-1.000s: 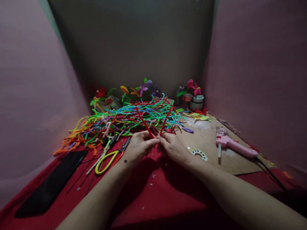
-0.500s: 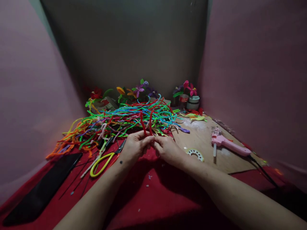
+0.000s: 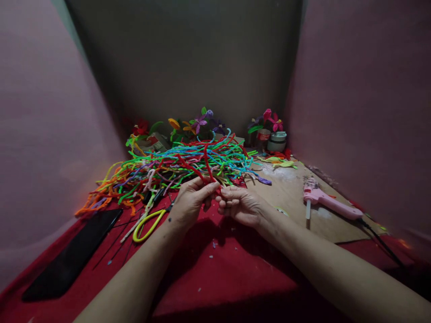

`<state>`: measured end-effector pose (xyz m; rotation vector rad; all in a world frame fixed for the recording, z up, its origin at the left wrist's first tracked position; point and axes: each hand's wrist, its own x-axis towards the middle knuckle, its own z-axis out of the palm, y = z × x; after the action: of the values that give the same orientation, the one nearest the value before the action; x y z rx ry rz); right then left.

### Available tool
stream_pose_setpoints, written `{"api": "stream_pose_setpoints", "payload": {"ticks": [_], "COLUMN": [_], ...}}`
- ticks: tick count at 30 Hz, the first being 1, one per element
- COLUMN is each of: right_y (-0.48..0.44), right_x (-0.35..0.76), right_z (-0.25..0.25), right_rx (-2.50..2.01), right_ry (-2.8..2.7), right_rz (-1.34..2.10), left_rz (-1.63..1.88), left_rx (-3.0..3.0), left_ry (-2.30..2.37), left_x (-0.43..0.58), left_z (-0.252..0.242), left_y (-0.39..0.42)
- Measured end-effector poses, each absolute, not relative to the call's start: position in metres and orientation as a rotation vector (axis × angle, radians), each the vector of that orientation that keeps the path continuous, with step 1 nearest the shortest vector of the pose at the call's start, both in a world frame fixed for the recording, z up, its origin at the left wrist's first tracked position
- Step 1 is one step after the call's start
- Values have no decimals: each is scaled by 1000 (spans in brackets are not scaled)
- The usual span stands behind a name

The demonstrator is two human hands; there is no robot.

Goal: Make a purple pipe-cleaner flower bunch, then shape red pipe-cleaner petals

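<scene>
A red pipe cleaner [image 3: 208, 167] is bent so that two fuzzy lengths stick up and away from my fingers. My left hand [image 3: 196, 196] pinches it between thumb and fingers. Close on the right, my right hand [image 3: 241, 204] holds its lower part at the fingertips, palm turned partly upward. The exact bend between the two hands is small and partly covered by the fingers. Behind them lies a big heap of pipe cleaners [image 3: 175, 163] in many colours. Yellow-handled scissors [image 3: 147, 227] rest beside my left wrist.
A black flat slab [image 3: 72, 255] lies at the left on the red cloth [image 3: 215, 287]. On the right, a pink glue gun [image 3: 332, 204] sits on a cardboard sheet [image 3: 269, 190]. Pipe-cleaner flowers [image 3: 198, 122] and a lidded jar [image 3: 277, 141] stand along the back.
My right hand has rolled palm-up and its fingers have loosened. The red lengths have tilted left, from nearly upright. The whole view has shifted slightly.
</scene>
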<state>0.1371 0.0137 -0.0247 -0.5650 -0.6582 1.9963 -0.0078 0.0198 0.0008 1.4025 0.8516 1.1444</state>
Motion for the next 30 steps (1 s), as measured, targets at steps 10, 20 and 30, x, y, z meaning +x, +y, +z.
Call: {"api": "stream_pose_setpoints", "payload": {"ticks": [10,20,30], "right_y": [9,7,4], "right_x": [136,135,133], "right_z": [-19,-19,-19], "right_rx": [-616,-604,-724], "right_ry": [-753,-816,-1075], "right_rz": [1864,1741,1693], "left_rz": [1251,1229,1193], "left_rx": [1328,1336,1445], "left_ry": [902,838,967], "left_x": [-1,-4,-8], "left_z": [10,7,7], "left_y": [12,16,16]}}
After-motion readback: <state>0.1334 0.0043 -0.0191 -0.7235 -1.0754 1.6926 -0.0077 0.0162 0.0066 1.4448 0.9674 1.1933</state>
